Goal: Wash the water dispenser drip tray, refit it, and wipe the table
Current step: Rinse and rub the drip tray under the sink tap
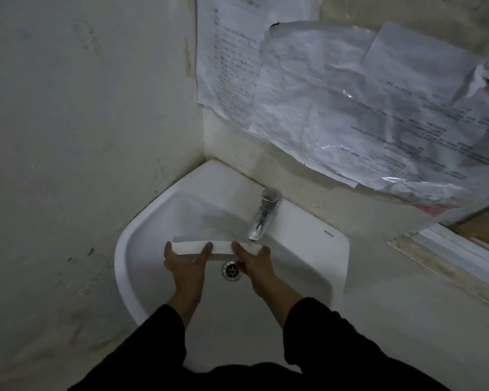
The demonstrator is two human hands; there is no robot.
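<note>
Here, drip tray between hands (seemingly gripped)

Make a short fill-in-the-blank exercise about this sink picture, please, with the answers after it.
1. The drip tray is held by ____ hands.
2. The hands hold the tray over the white ____.
3. The drain lies between the left hand and the ____ hand.
4. The tap stands on the sink's ____ rim.

Answers: two; sink; right; back

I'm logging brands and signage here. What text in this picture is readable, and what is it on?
"TOTO": on the sink rim, right of the tap.
Printed lines on the papers on the wall: too blurred to read.
Nothing else carries text.
</note>
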